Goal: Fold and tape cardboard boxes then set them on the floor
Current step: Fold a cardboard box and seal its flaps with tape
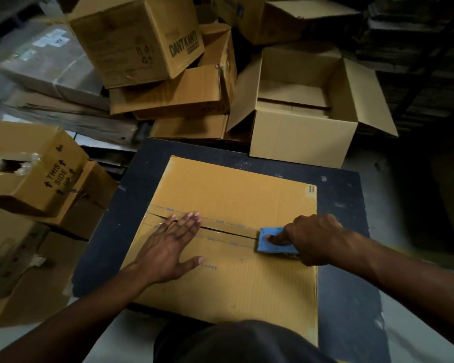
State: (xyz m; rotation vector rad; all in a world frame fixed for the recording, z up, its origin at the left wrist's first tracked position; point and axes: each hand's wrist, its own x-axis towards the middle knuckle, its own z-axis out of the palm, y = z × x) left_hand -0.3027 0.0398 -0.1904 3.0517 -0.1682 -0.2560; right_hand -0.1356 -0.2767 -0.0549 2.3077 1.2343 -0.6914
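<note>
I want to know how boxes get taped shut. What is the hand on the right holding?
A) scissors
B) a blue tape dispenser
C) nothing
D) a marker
B: the right hand grips a blue tape dispenser on the seam of the box, while the left hand presses flat on the flaps.

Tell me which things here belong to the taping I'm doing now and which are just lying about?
In use:
box being taped
blue tape dispenser, gripped by right hand
left hand flat across the seam
dark table

Lying about:
open box beyond the table
printed box pile
"This side up" box
</note>
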